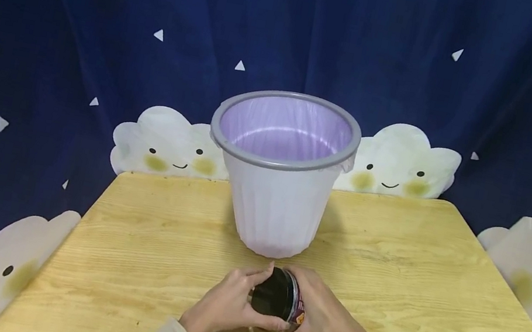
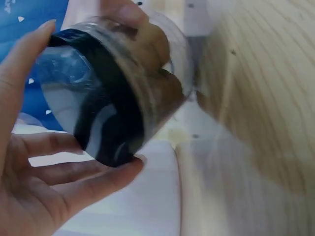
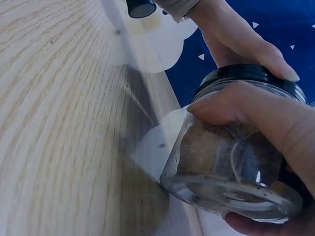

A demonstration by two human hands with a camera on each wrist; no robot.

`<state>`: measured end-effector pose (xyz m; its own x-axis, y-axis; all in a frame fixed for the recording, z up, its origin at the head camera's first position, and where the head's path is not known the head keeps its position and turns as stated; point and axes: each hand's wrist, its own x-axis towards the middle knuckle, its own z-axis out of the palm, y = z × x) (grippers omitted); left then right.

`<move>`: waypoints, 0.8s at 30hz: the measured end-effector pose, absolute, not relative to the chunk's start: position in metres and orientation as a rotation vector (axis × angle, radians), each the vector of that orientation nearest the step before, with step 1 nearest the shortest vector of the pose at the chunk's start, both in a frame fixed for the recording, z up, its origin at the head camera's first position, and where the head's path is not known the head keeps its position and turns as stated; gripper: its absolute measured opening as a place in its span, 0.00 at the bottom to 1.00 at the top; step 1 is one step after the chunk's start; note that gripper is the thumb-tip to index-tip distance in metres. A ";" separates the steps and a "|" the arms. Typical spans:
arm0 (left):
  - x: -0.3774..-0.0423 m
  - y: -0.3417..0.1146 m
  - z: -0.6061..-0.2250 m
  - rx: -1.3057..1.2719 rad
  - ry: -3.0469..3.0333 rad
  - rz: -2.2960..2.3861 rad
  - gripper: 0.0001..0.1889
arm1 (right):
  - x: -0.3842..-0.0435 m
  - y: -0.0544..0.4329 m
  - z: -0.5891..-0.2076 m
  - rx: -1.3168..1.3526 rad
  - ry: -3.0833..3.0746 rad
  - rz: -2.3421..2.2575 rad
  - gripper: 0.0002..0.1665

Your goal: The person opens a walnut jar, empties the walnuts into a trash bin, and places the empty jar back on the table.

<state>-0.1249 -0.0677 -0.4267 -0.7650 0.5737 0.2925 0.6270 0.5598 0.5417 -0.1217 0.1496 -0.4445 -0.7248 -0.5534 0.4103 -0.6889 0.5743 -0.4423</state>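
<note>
A see-through jar (image 3: 231,162) with a black lid (image 1: 271,294) is between both hands, tipped so that the lid points left. My left hand (image 1: 233,303) grips the lid, its thumb on one edge and its fingers on the opposite one. On the other side, my right hand (image 1: 324,319) holds the jar's body, thumb and fingers curled round it. Part of a dark red label (image 1: 299,308) shows beside the right hand. The left wrist view shows fingers through the jar's wall. Whether the jar touches the table, I cannot tell.
Just beyond the hands, a white bin (image 1: 279,210) with a grey rim stands upright on the wooden table (image 1: 153,229). A pale purple liner (image 1: 286,128) covers its inside. Behind the table hangs a dark blue curtain (image 1: 218,15) with white triangles and smiling clouds.
</note>
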 end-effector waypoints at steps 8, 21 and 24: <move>-0.122 -0.064 -0.428 -0.908 -2.702 -1.177 0.41 | -0.119 0.147 -0.445 0.997 -2.600 0.888 0.64; -0.119 -0.059 -0.429 -0.856 -2.587 -1.289 0.38 | -0.121 0.148 -0.447 1.033 -2.537 0.832 0.63; -0.121 -0.064 -0.427 -1.088 -2.512 -1.215 0.40 | -0.122 0.149 -0.445 1.070 -2.539 0.811 0.63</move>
<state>-0.1208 -0.0641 -0.4274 -0.7267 0.5466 0.4161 0.6655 0.4101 0.6236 -0.1216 0.1486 -0.4451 -0.6916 -0.5715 0.4417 -0.7218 0.5709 -0.3913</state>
